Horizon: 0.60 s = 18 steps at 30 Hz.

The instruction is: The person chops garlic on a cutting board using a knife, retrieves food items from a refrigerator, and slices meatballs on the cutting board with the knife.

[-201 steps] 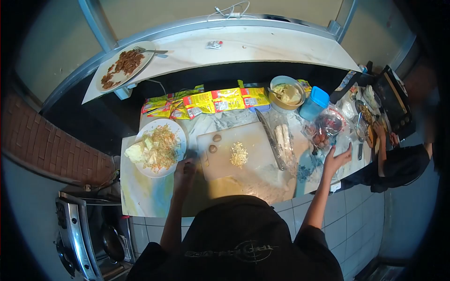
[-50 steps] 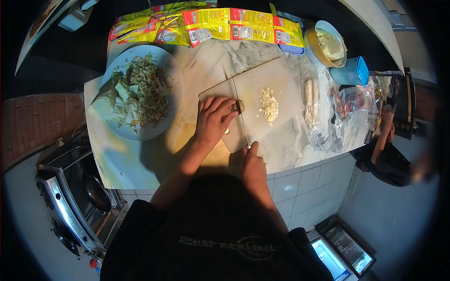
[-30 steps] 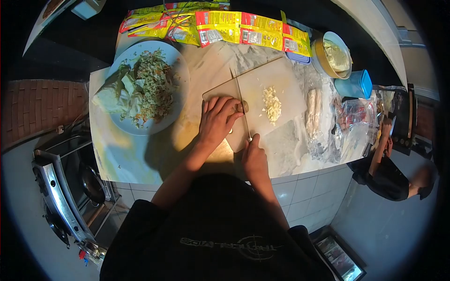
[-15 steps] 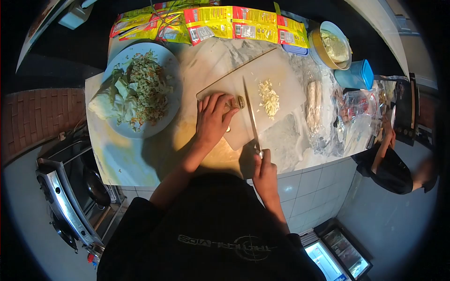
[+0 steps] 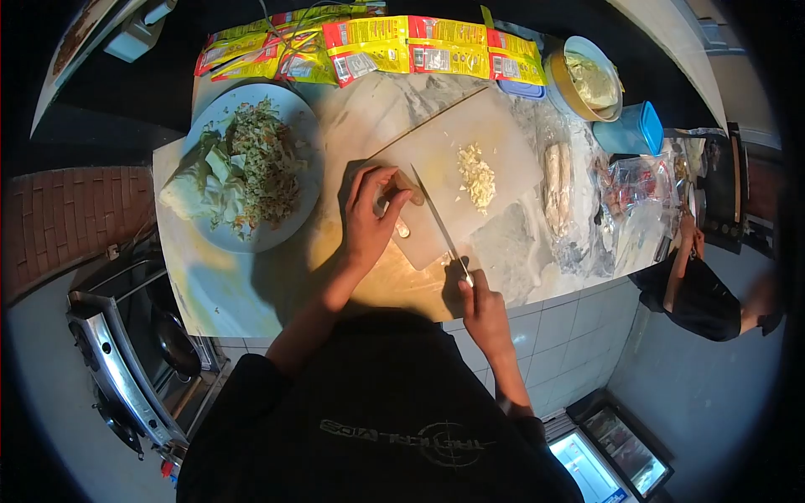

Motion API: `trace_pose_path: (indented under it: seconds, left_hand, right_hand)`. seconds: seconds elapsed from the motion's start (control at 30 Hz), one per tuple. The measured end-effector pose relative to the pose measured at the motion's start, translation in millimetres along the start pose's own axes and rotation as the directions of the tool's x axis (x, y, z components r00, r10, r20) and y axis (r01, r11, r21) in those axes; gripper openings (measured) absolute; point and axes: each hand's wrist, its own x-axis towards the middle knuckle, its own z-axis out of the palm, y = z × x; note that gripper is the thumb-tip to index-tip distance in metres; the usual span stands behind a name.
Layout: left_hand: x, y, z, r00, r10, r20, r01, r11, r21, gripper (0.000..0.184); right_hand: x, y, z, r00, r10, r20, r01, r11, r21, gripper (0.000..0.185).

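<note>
My left hand [image 5: 366,214] is curled over the left part of a white cutting board [image 5: 503,117]. Between its thumb and fingers is a brownish oblong piece of food [image 5: 410,188], whose exact kind I cannot make out. My right hand [image 5: 485,312] grips a kitchen knife [image 5: 434,205] by the handle, close to the table's front edge. The blade points away from me and lies just right of the brownish piece. Finely chopped pale bits, like garlic [image 5: 476,179], form a heap on the board, right of the blade.
A large plate [image 5: 312,180] of chopped vegetables stands left. Yellow-red packets [image 5: 369,50] line the back. A bowl [image 5: 560,80], a blue container [image 5: 625,134] and a wrapped pale roll [image 5: 558,189] are at right. Farther right, another person's hand [image 5: 689,235] is at the table.
My left hand has opened slightly and turned, so the brownish piece now lies slanted in its grasp. The knife's tip has shifted left and nearer to me. The view has moved slightly.
</note>
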Motion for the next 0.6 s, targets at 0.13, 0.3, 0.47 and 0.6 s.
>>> trace_pose_path:
  seconds: [0.13,0.3,0.47,0.6]
  left_hand:
    - [8.1,12.3,5.3,1.000,-0.009,0.016,0.010,0.999,-0.051,0.034]
    - [26.9,4.5,10.0,0.979,0.206,0.004,-0.203,0.962,0.181,0.032]
    - [33.5,-3.6,3.4,0.989,0.148,-0.016,-0.147,0.988,0.053,0.034]
    - [28.7,-2.6,2.8,0.984,0.162,0.073,-0.172,0.970,0.171,0.034]
  right_hand:
    - [-11.8,-0.3,-7.2,1.000,0.020,-0.004,-0.019,0.987,0.158,0.023]
    - [-3.6,-2.2,-1.8,0.993,0.113,0.019,-0.115,0.977,0.178,0.023]
    - [-10.2,-5.2,5.6,0.996,0.032,0.085,-0.044,0.987,0.154,0.025]
    - [-17.2,-7.2,-6.3,0.998,0.050,0.037,-0.057,0.973,0.224,0.022]
